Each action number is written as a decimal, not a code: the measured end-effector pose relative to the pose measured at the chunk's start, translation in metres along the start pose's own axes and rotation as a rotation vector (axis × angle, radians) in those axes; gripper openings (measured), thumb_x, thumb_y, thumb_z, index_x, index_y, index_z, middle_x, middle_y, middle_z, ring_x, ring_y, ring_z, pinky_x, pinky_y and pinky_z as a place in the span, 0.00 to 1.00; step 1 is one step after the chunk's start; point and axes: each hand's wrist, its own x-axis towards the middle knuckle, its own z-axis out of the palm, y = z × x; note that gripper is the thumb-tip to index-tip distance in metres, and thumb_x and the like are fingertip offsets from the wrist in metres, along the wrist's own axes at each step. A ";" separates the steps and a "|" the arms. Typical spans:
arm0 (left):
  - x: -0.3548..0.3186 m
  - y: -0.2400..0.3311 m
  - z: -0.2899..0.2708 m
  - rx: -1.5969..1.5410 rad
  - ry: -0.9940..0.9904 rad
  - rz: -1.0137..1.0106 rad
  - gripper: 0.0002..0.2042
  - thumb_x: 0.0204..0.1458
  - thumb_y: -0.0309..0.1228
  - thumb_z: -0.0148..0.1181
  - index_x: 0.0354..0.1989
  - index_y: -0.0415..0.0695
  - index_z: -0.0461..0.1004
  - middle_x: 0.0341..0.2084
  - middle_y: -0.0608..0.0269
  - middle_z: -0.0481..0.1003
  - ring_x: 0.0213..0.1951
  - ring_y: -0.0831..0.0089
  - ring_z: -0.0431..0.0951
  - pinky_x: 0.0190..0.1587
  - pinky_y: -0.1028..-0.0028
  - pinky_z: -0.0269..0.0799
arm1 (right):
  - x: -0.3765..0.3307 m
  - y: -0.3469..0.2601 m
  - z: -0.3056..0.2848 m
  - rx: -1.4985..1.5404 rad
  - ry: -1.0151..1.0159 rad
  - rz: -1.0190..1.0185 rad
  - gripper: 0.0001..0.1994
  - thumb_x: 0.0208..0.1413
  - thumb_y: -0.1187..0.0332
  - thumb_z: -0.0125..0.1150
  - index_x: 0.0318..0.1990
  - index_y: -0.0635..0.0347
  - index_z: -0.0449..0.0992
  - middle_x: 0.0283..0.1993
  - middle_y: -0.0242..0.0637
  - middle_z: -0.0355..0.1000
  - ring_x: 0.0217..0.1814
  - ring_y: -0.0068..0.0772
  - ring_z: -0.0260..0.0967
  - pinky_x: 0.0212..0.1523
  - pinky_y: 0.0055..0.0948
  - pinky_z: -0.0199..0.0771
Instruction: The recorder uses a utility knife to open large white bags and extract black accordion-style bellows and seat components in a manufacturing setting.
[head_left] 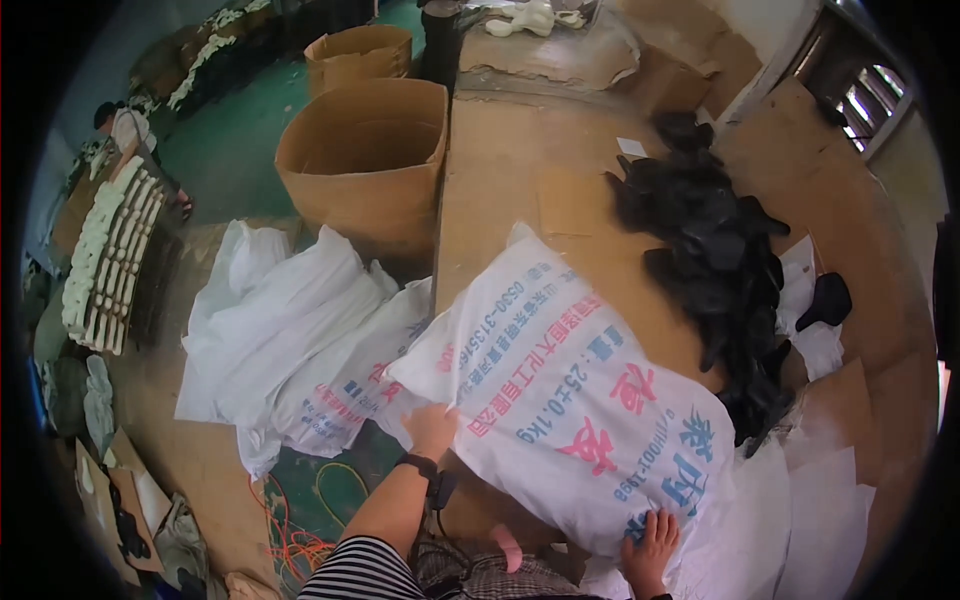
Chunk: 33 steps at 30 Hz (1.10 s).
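1. Fingers of the left hand [432, 428] are curled together on the left edge of the white woven sack [570, 400].
2. That sack lies on the wooden table [500, 170], near the pile of black pieces [715, 250].
3. Right hand [650, 548] presses the sack's lower corner, fingers spread apart.

Green floor [235, 150] left, long brown worktable [510, 170] centre, barred window [862, 100] upper right (daylight entering).
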 end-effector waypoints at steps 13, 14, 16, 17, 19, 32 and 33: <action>0.003 -0.001 0.016 -0.053 0.061 -0.051 0.18 0.52 0.48 0.50 0.33 0.48 0.79 0.33 0.54 0.78 0.41 0.52 0.74 0.51 0.42 0.53 | 0.003 0.000 0.001 -0.037 0.007 -0.031 0.33 0.42 0.63 0.56 0.59 0.63 0.60 0.63 0.53 0.54 0.67 0.60 0.45 0.64 0.56 0.41; 0.003 -0.001 0.017 -0.048 0.061 -0.061 0.18 0.52 0.48 0.50 0.33 0.48 0.79 0.33 0.54 0.78 0.41 0.52 0.74 0.51 0.42 0.53 | 0.003 -0.002 0.000 -0.043 0.011 -0.029 0.32 0.42 0.63 0.56 0.59 0.62 0.60 0.63 0.53 0.55 0.66 0.59 0.46 0.64 0.55 0.42; 0.001 -0.001 0.018 -0.046 0.062 -0.072 0.18 0.52 0.48 0.51 0.34 0.48 0.79 0.34 0.53 0.78 0.41 0.52 0.74 0.51 0.42 0.53 | 0.005 -0.004 -0.002 -0.050 0.011 -0.027 0.32 0.42 0.63 0.56 0.59 0.62 0.60 0.62 0.53 0.55 0.66 0.59 0.46 0.64 0.55 0.43; 0.000 -0.002 0.018 -0.067 0.086 -0.066 0.18 0.51 0.48 0.51 0.33 0.48 0.79 0.33 0.54 0.78 0.40 0.53 0.74 0.50 0.43 0.53 | 0.005 -0.004 -0.001 -0.055 0.010 -0.025 0.32 0.42 0.63 0.56 0.59 0.62 0.59 0.62 0.52 0.55 0.66 0.58 0.46 0.64 0.55 0.43; -0.003 -0.002 0.014 -0.093 0.112 -0.059 0.18 0.51 0.49 0.52 0.33 0.48 0.79 0.32 0.54 0.78 0.40 0.53 0.75 0.49 0.45 0.54 | 0.005 -0.001 0.000 -0.047 0.018 -0.029 0.33 0.42 0.63 0.56 0.59 0.62 0.60 0.62 0.52 0.55 0.66 0.59 0.47 0.64 0.55 0.43; -0.013 -0.016 -0.010 -0.410 0.060 -0.053 0.20 0.45 0.50 0.57 0.26 0.42 0.76 0.24 0.57 0.77 0.32 0.59 0.76 0.38 0.62 0.65 | 0.006 0.002 0.007 -0.069 0.050 -0.045 0.31 0.42 0.64 0.54 0.57 0.63 0.61 0.60 0.52 0.57 0.64 0.59 0.49 0.63 0.53 0.45; -0.013 -0.017 -0.009 -0.417 0.081 -0.047 0.20 0.45 0.50 0.58 0.26 0.41 0.76 0.24 0.56 0.77 0.31 0.59 0.76 0.37 0.64 0.66 | 0.006 0.001 0.006 -0.071 0.052 -0.049 0.31 0.42 0.64 0.54 0.57 0.63 0.61 0.60 0.52 0.57 0.64 0.59 0.49 0.63 0.53 0.45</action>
